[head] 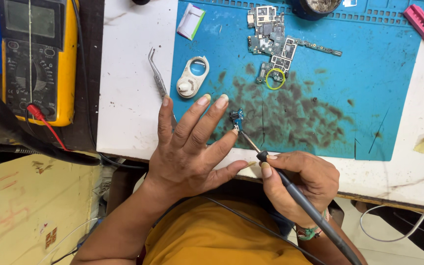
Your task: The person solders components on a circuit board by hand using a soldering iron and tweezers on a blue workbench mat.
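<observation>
Right now we pin the small blue circuit part (pixel 236 118) on the blue mat (pixel 379 98) with our open left hand's (pixel 187 147) forefinger tip; our right hand (pixel 300 184) grips the soldering iron (pixel 290 189), its long axis slanting up-left, tip touching the part's lower edge.

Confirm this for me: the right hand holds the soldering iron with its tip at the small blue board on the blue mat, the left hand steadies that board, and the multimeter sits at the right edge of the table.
Wrong in one respect: the head view shows the yellow multimeter at the left, not the right. The right hand does hold the soldering iron with its tip at the small blue board on the blue mat, and the left hand steadies it.
</observation>
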